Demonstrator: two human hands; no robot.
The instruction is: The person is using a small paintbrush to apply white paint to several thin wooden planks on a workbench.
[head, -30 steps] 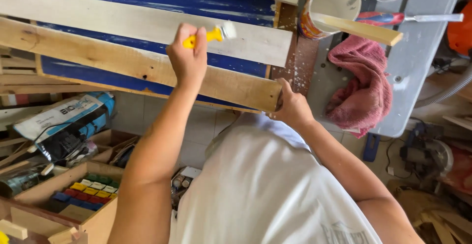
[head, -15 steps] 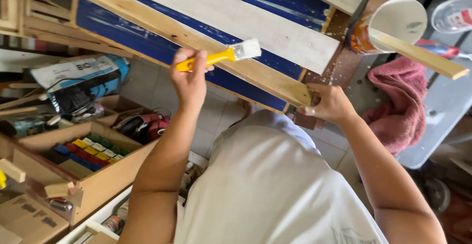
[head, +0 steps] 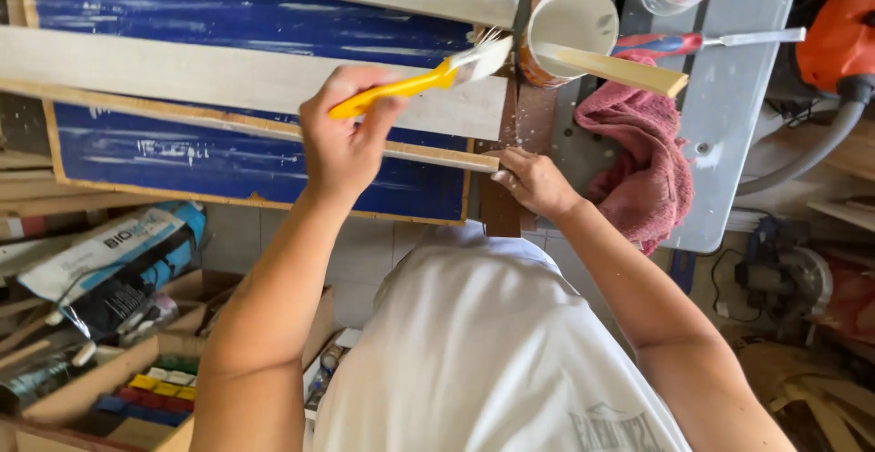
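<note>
Gripping a yellow-handled paintbrush (head: 415,81), the left hand (head: 344,138) is lifting bristles beside the white paint cup (head: 567,31) (reloading, probably); the right hand (head: 531,181) is pinching the wooden slat (head: 273,126), steadying it.

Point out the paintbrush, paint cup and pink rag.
paintbrush (head: 401,90), head view, on the yellow handle.
paint cup (head: 565,16), head view, on the white inside wall.
pink rag (head: 643,174), head view, on the folded middle.
</note>
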